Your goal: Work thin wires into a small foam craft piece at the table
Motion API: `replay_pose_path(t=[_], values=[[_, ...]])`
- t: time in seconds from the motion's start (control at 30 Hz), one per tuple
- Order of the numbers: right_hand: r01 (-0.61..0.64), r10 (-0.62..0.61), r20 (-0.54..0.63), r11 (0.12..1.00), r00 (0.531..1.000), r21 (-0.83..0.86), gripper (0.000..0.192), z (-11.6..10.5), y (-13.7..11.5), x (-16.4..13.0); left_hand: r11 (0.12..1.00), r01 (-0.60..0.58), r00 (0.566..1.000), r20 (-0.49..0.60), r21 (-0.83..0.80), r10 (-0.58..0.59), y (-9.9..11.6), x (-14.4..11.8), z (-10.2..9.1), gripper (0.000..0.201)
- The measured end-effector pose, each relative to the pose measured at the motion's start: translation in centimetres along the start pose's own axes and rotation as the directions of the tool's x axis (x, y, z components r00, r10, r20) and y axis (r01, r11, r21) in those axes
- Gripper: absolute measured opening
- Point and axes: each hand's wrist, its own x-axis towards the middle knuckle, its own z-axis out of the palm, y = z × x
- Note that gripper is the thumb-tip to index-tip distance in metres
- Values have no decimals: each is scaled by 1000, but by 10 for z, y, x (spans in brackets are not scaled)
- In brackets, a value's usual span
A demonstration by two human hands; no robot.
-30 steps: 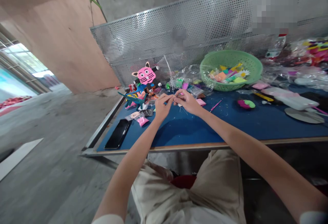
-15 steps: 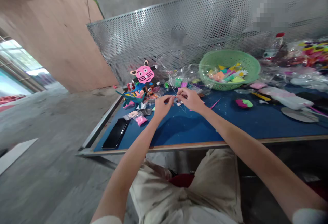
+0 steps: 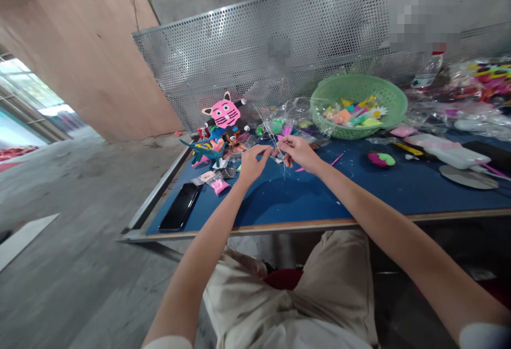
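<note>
Head view: both hands (image 3: 275, 156) pinch perhaps thin wire over blue table (image 3: 303, 200) (concrete floor (image 3: 72, 205) beside).

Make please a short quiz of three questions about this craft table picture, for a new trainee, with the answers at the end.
1. True or false: the black phone lies near the left corner of the blue table, to the left of both hands.
2. What holds the coloured craft pieces at the back of the table? A) a green basket B) a cardboard box C) a metal tray
3. Fill in: the left hand and the right hand meet at a small item with thin clear strands; behind them stands a pink ____ figure.

Key: 1 true; 2 A; 3 cat
</note>
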Motion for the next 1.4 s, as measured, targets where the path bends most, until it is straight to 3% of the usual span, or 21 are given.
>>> replay_pose_path(t=[0.27,0.37,0.43,0.6,0.73,0.93,1.03,1.27,1.4], values=[[-261,222,166,924,961,279,30,-7,-6,3,984,-156,987,43,84,153,-5,0,-4,24],[-320,241,259,888,935,330,32,-9,-6,4,980,-172,985,29,96,170,-3,-1,-3,24],[-284,217,236,908,947,307,33,-10,-6,3,979,-183,983,37,91,180,-2,-3,-3,24],[-47,45,26,996,999,76,36,-8,-3,0,979,-189,982,36,73,187,-1,-4,-1,24],[130,-132,-37,990,991,-47,34,-6,-2,0,984,-156,987,36,81,154,1,-4,0,24],[261,-275,-66,950,959,-171,29,-4,-2,1,989,-135,991,23,67,133,1,-4,2,25],[299,-332,-92,918,939,-261,26,-1,-2,1,990,-124,992,20,69,123,0,-5,3,24],[316,-347,-134,925,928,-210,24,6,3,2,993,-99,995,5,64,98,2,-3,4,22],[289,-323,-132,931,937,-224,20,6,6,2,997,-48,997,56,62,45,3,-2,3,21]])
